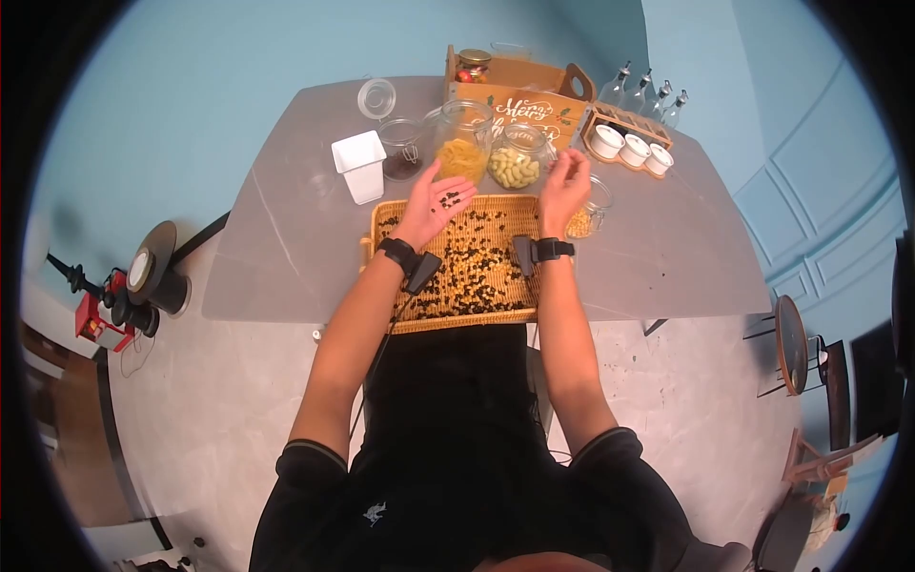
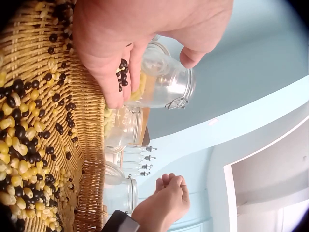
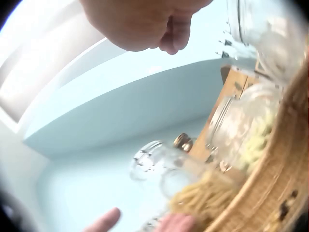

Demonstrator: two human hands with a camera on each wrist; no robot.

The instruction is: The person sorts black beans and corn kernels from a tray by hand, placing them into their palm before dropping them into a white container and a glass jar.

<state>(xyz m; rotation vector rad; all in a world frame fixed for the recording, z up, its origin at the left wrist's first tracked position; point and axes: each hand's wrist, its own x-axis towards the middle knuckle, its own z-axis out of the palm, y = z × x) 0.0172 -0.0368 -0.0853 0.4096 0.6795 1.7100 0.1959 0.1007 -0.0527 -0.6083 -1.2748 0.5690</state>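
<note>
Dark beans on upturned left hand, fingers extended, above far left part of wicker basket. Right hand raised near far right corner, fingers curled in; can't tell if on anything. Black and yellow kernels strewn across basket bottom. Just beyond, in the way: pasta jar, jar of pale pieces. Small jar partly behind right hand. On counter too: white container, wooden crate, 3 white cups.

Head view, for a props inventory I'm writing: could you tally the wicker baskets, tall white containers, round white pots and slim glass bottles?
Wicker basket: 1
Tall white container: 1
Round white pots: 3
Slim glass bottles: 4
Total: 9
</note>
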